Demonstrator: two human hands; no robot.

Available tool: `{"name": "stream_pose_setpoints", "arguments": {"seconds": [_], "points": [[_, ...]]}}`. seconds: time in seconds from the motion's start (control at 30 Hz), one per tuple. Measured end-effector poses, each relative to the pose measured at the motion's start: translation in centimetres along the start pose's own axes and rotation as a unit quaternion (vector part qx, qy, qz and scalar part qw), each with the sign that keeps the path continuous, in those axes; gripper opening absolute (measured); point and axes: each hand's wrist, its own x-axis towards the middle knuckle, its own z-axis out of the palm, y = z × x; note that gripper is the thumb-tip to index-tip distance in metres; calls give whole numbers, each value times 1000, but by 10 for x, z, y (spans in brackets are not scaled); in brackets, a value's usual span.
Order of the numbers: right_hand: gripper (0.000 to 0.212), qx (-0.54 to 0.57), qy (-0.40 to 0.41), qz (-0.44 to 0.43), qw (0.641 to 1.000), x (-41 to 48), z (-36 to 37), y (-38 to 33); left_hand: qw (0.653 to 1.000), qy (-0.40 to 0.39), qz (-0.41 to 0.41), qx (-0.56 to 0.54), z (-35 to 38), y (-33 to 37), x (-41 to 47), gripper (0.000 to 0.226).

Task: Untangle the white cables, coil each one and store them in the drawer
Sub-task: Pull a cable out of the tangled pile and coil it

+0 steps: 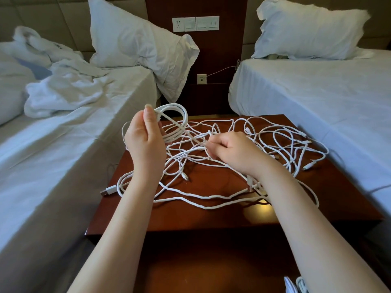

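Several white cables [281, 144] lie tangled across a dark red wooden nightstand [211, 214]. My left hand [146, 140] is raised over the table's left side and grips a partly wound coil of white cable [179, 115] of several loops. A straight run of that cable slants down to my right hand [232, 149], which pinches it just above the tangle. A USB plug [108, 190] hangs past the table's left edge. White coiled cable [296, 285] shows at the bottom edge, where a drawer front cannot be made out.
A bed with rumpled white bedding [63, 94] flanks the nightstand on the left, a made bed [317, 92] on the right. Pillows lean against the headboards. A dark wall panel with switches and sockets [195, 23] stands behind.
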Motion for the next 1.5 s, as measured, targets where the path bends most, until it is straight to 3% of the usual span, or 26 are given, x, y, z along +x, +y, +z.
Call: {"name": "stream_pose_setpoints", "arguments": {"seconds": [0.13, 0.33, 0.47, 0.63, 0.77, 0.93, 1.27, 1.37, 1.5], "points": [[38, -16, -73, 13, 997, 2, 8, -3, 999, 6, 36, 18, 3, -1, -3, 39], [37, -56, -81, 0, 995, 3, 11, -2, 999, -50, 15, 14, 6, 1, -6, 43], [37, -26, -25, -14, 999, 4, 7, 4, 980, -179, -57, -64, 7, 14, -8, 44], [44, 10, -15, -1, 1000, 4, -5, 9, 925, -351, -103, -101, 7, 27, -16, 38], [17, 35, 14, -50, 998, -1, -14, 17, 892, -443, -71, -50, 10, 32, -23, 33], [18, 10, 68, -102, 992, -3, -21, 21, 876, -478, -65, 21, 10, 33, -23, 31], [23, -38, 214, -134, 967, -3, -23, 18, 827, -553, -94, 27, 6, 37, -22, 28], [23, -45, 221, -132, 965, -3, -23, 17, 835, -540, -77, 72, 12, 33, -25, 27], [23, -29, 226, -127, 965, -4, -25, 15, 878, -461, -64, 110, 22, 20, -28, 29]]}}
